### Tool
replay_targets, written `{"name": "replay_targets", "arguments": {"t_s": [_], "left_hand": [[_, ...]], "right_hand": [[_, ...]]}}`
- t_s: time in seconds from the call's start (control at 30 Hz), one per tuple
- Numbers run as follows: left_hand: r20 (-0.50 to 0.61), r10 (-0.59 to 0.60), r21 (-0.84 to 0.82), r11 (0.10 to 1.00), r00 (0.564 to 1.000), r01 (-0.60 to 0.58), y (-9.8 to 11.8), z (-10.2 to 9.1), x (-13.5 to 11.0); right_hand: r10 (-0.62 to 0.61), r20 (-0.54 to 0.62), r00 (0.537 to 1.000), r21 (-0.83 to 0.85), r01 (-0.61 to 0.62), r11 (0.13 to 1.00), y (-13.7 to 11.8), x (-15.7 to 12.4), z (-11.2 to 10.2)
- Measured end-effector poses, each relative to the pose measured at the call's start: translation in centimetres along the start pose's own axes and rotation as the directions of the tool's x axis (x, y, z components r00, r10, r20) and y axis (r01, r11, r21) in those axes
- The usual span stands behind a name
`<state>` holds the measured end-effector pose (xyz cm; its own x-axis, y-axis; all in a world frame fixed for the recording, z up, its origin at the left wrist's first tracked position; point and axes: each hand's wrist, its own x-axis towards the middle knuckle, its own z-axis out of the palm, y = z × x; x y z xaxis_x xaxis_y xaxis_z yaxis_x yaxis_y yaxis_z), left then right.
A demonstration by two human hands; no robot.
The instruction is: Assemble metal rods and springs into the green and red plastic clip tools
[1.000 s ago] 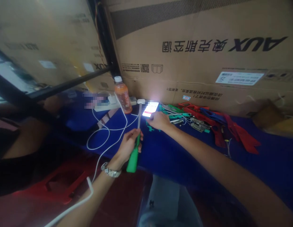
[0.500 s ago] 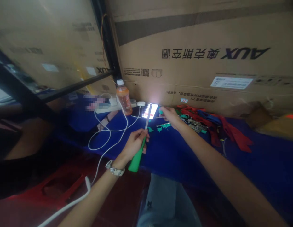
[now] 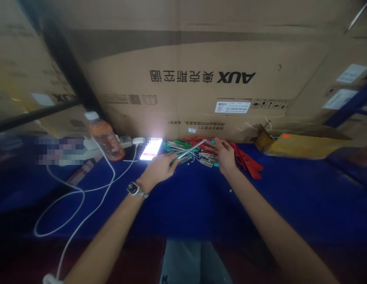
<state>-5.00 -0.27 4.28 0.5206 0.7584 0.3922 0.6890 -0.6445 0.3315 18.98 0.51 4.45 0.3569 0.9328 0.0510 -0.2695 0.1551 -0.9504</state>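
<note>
My left hand (image 3: pixel 160 169), with a watch on its wrist, is closed around a long tool. Its slim metal shaft (image 3: pixel 191 150) slants up to the right; the green handle is mostly hidden by my fingers. Close to the shaft's tip, my right hand (image 3: pixel 226 157) pinches a small green piece (image 3: pixel 213 141). Whether piece and tip touch, I cannot tell. Beneath both hands lies a pile of thin metal parts (image 3: pixel 207 162) with green bits. Red flat pieces (image 3: pixel 251 165) lie to the right of the pile.
A lit phone (image 3: pixel 150 152) lies left of the pile. Farther left stand an orange drink bottle (image 3: pixel 105 138) and a power strip (image 3: pixel 126 141), with a looping white cable (image 3: pixel 96 189). Cardboard (image 3: pixel 201 51) walls off the back of the blue-covered table (image 3: pixel 195 209). A yellow package (image 3: pixel 308 146) sits at right.
The view has swung right. My left hand has carried the tool from in front of the phone to above the pile, its shaft now slanting right towards my right hand.
</note>
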Motion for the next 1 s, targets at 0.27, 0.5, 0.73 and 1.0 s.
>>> {"name": "replay_targets", "arguments": {"t_s": [0.27,0.5,0.73,1.0], "left_hand": [[0.059,0.032,0.089,0.995,0.998,-0.037,0.5,0.5,-0.9],[0.075,-0.002,0.022,1.000,0.997,0.001,0.8,0.3,-1.4],[0.061,-0.062,-0.141,0.988,0.996,0.070,1.1,-0.2,-1.6],[0.051,-0.056,-0.034,0.998,0.997,0.058,0.9,0.0,-1.8]], "right_hand": [[-0.257,0.034,0.966,-0.221,0.258,0.941,1.5,-0.1,-0.4],[-0.292,0.154,0.944,-0.237,0.322,0.916,1.4,-1.6,-0.1],[-0.264,0.199,0.944,-0.171,0.298,0.939,0.9,-1.5,1.1],[-0.040,0.379,0.924,-0.170,0.112,0.979,-0.1,0.4,0.6]]}}
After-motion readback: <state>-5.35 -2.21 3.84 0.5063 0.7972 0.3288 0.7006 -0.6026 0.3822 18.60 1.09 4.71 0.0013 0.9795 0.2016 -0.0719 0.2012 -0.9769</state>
